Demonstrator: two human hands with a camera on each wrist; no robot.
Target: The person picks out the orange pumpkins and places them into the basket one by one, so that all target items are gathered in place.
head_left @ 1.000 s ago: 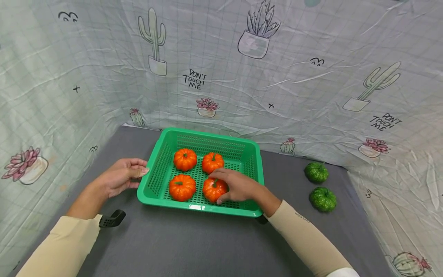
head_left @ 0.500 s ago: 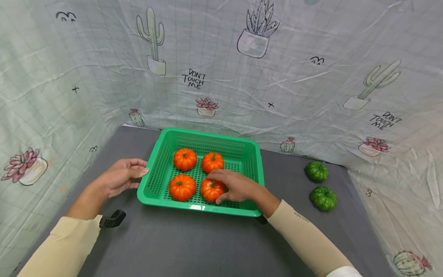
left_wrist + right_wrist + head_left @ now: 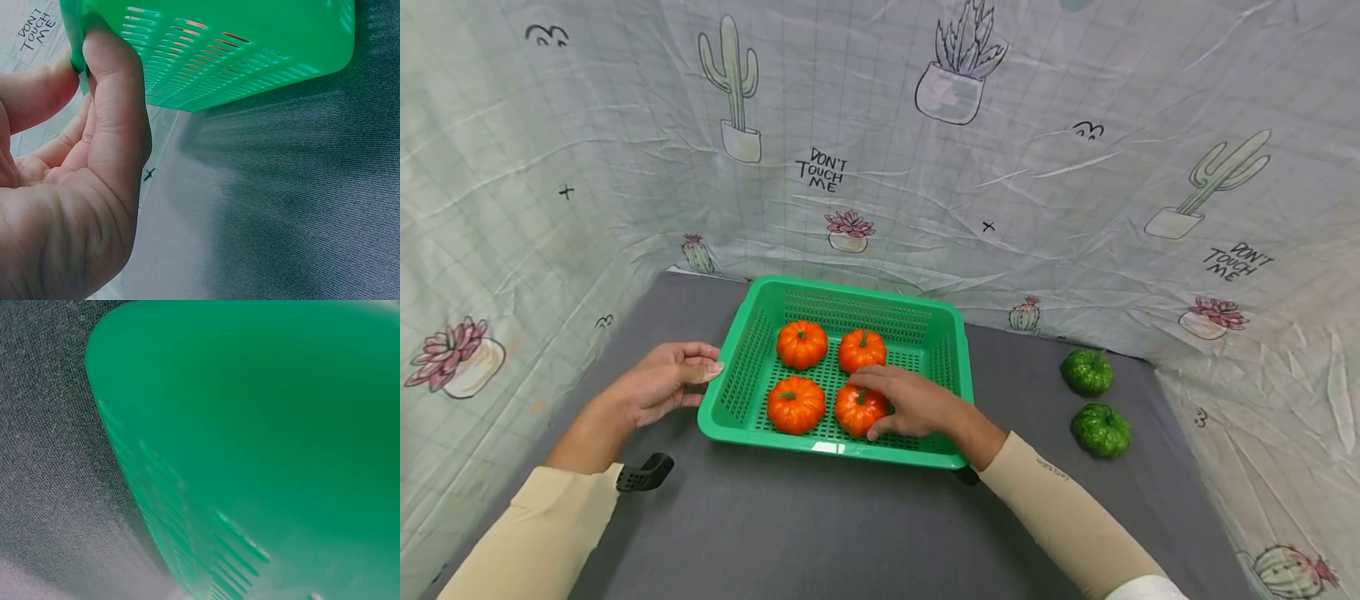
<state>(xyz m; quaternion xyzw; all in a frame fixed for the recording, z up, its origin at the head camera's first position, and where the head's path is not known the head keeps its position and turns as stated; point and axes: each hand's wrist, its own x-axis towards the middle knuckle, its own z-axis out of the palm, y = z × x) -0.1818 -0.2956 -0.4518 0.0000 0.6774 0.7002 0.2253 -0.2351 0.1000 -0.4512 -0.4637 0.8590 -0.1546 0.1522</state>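
Observation:
A green plastic basket (image 3: 752, 437) with slotted walls stands on the grey cloth. My left hand (image 3: 664, 385) pinches its left rim between thumb and fingers, and the left wrist view has this grip on the basket wall (image 3: 250, 37) close up. Inside are several small orange pumpkins, arranged in two rows. My right hand (image 3: 919, 405) reaches over the right side and holds the front right pumpkin (image 3: 856, 412), its thumb in front and fingers behind. Only the outside of the basket (image 3: 237, 425) fills the right wrist view; the hand itself is hidden there.
Two green pumpkins lie on the cloth to the right, the rear one (image 3: 1086, 372) behind the front one (image 3: 1101, 431). A printed fabric curtain (image 3: 880, 167) encloses the back and sides. A black strap (image 3: 646, 473) sticks out at the left wrist.
The front right pumpkin, with my right hand on it, has shifted slightly left towards its neighbour. My left hand and the basket have stayed in place.

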